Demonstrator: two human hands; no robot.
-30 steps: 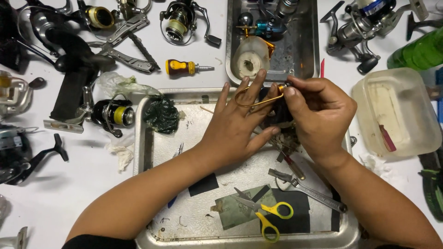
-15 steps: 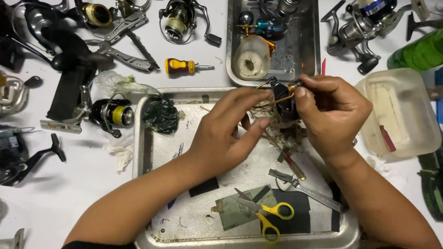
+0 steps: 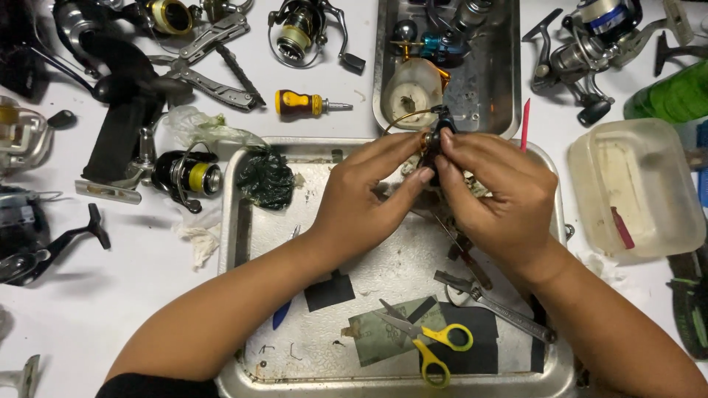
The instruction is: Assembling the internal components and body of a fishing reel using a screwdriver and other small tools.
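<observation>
Both my hands meet over the far end of a metal tray (image 3: 243, 243). My left hand (image 3: 365, 195) and my right hand (image 3: 498, 195) together grip a small dark fishing reel part (image 3: 435, 140) with a thin wire bail curving off its top. Fingers cover most of the part. Below my hands on the tray lie yellow-handled scissors (image 3: 431, 346), a metal wrench (image 3: 494, 304), a red-handled tool (image 3: 468, 254) and dark pieces of sheet. A dark green crumpled rag (image 3: 265, 177) sits in the tray's far left corner.
A second metal tray (image 3: 501, 66) at the back holds a pale spool and reel parts. Several fishing reels lie around, among them one with yellow line (image 3: 188, 175). A yellow stubby screwdriver (image 3: 310, 105), folding pliers (image 3: 210, 55), a plastic tub (image 3: 638, 188) and a green bottle (image 3: 675, 92) stand nearby.
My hands have shifted slightly left and closed tighter around the reel part, lifting it toward the tray's far rim. The wire bail now points up and left.
</observation>
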